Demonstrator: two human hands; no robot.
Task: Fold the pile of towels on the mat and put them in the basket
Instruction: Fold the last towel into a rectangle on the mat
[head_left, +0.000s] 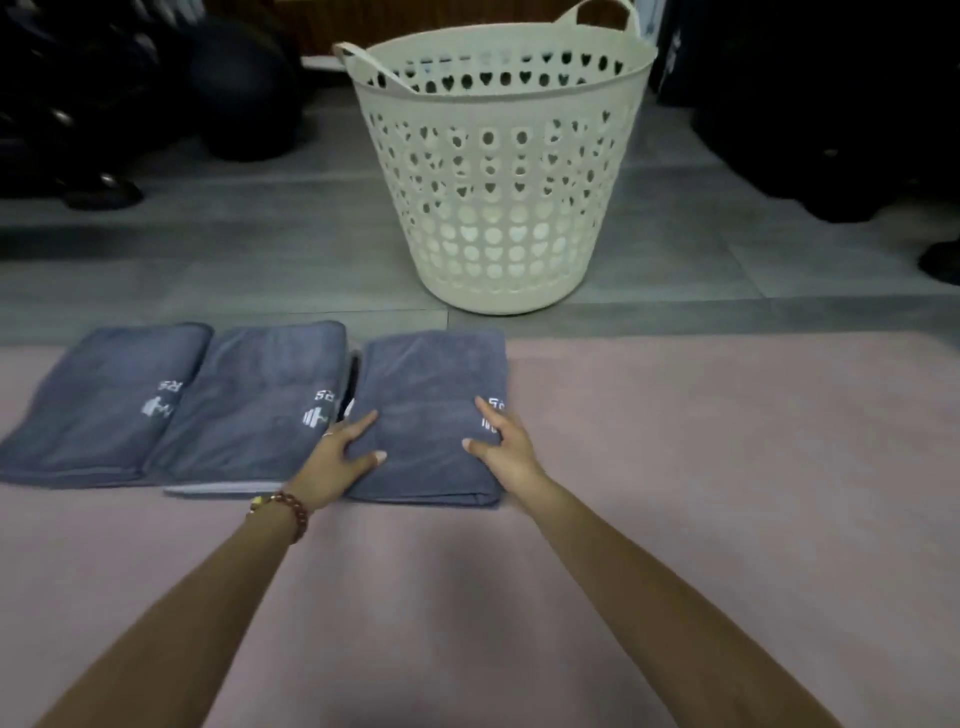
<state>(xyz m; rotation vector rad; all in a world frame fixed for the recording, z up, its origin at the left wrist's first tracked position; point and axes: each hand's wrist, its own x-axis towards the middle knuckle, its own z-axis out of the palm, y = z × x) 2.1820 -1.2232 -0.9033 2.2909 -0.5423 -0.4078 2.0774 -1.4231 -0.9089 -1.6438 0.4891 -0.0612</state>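
Pink mat (675, 467), 3 folded towels (260, 405); left hand (340, 457), right hand (501, 441) flat on rightmost towel (431, 415), grips wide.

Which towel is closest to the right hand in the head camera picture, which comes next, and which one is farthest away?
1. The right towel: the right hand rests on its near right part.
2. The middle towel: right beside it, to the left.
3. The left towel: at the far left end of the row.
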